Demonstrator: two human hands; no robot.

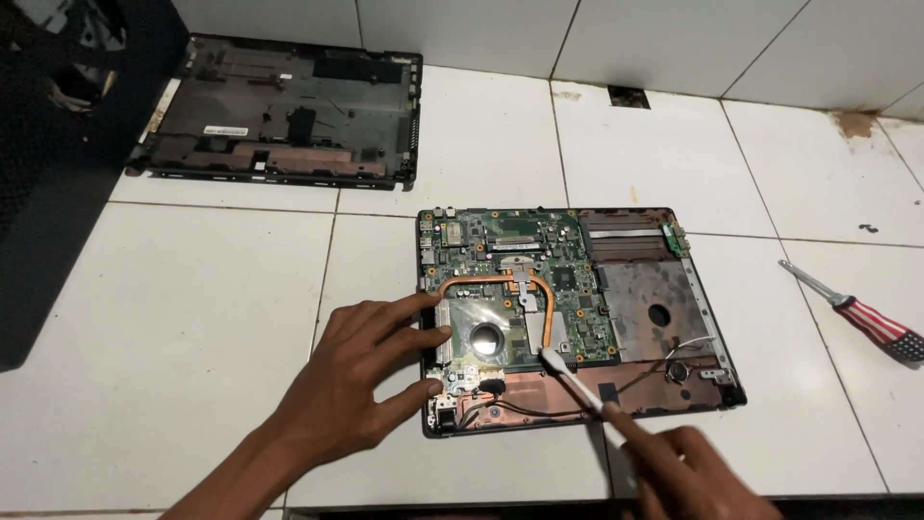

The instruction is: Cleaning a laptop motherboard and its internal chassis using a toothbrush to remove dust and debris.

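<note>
Laptop base (pixel 577 318) (motherboard exposed) on white tiles. Left hand (pixel 361 380) spread flat, fingertips touching its left edge. Right hand (pixel 688 472) grips white tool (pixel 570 377), tip by heatsink pipe (pixel 545 308). Screwdriver (pixel 857 316) right of base.

- Green rectangular laptop circuit board (pixel 525 279) crossed by a curved copper-orange heat pipe (pixel 544 299)
- Slim white plastic brush (pixel 568 377)
- Screwdriver (pixel 857 316), handle striped red and white with a dark blue starred end
- Glossy white floor tiles (pixel 192 337), grey grout
- Black plastic laptop bottom cover (pixel 289 111)

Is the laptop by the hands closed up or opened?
Opened: the laptop lies with its green circuit board and copper heat pipe exposed; a removed cover lies apart.
</note>
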